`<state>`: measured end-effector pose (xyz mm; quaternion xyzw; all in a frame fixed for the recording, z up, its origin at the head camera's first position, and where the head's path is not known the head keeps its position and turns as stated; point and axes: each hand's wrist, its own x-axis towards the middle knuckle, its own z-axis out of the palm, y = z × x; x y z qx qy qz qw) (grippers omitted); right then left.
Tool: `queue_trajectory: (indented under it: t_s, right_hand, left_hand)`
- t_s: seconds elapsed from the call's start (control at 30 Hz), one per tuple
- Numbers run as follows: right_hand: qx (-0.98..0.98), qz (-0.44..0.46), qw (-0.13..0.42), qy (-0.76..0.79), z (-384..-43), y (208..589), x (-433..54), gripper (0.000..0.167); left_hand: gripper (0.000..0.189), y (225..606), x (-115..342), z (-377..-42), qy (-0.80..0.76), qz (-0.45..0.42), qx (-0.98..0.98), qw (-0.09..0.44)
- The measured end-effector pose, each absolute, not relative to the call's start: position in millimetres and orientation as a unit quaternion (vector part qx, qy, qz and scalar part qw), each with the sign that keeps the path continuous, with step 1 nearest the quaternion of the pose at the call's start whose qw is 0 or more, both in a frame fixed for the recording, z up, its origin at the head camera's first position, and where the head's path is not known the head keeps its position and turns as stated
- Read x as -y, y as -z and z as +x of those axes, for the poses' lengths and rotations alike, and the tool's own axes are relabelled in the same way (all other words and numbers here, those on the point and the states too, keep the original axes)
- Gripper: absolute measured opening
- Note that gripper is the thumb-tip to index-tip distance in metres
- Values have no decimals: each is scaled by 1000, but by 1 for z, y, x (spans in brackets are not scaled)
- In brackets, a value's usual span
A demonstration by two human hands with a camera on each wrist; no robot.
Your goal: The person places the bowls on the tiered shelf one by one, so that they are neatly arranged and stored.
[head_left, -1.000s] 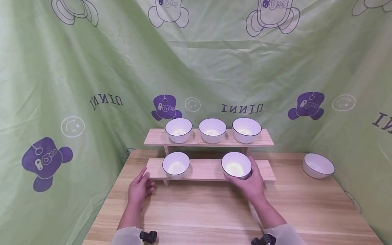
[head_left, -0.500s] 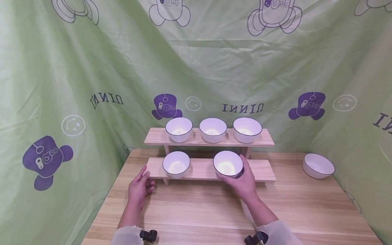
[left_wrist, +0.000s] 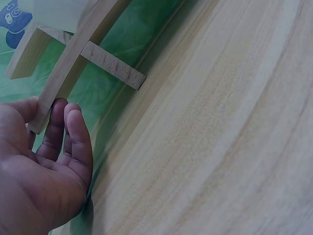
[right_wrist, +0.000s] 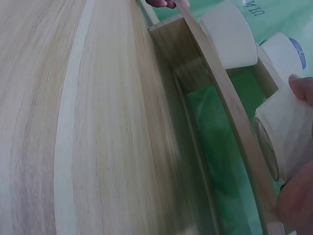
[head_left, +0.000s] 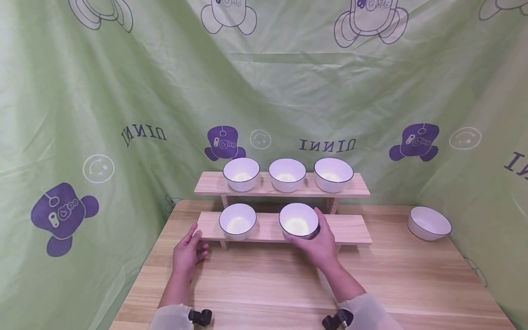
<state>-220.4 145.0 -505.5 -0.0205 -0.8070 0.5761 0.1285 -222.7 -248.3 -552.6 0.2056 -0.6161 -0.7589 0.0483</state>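
Note:
A white bowl with a dark rim (head_left: 298, 221) is in my right hand (head_left: 320, 243), thumb at its near side and fingers round its right side. It is over the middle of the lower board of a two-tier wooden shelf (head_left: 268, 228); in the right wrist view the bowl's underside (right_wrist: 265, 147) shows beside the board's edge. My left hand (head_left: 187, 254) pinches the left end of that lower board, thumb above and fingertips below, as the left wrist view shows (left_wrist: 49, 161). Another white bowl (head_left: 237, 222) stands on the lower board, left of the held one.
Three like bowls stand in a row on the upper board (head_left: 206, 184), among them a middle bowl (head_left: 287, 175). One more bowl (head_left: 429, 223) sits at the right rear of the wooden table (head_left: 264, 284). A green printed cloth (head_left: 173, 91) hangs behind and at both sides.
My right hand has moved left along the lower board with the bowl, nearer the other bowl there. My left hand has stayed at the board's left end.

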Motion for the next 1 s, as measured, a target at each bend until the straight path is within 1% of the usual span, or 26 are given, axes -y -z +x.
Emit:
queue_trajectory:
  t_s: [0.2, 0.57, 1.0]
  right_hand:
    - [796, -15, 119, -594, -220, 508, -138, 128]
    - [800, 1, 120, -588, -223, 508, -130, 127]
    - [815, -2, 99, -571, -226, 507, -119, 127]
  left_hand:
    - [63, 552, 249, -221, 754, 206, 621, 47]
    - [61, 550, 247, -223, 756, 212, 617, 51]
    - [62, 552, 247, -223, 758, 210, 615, 51]
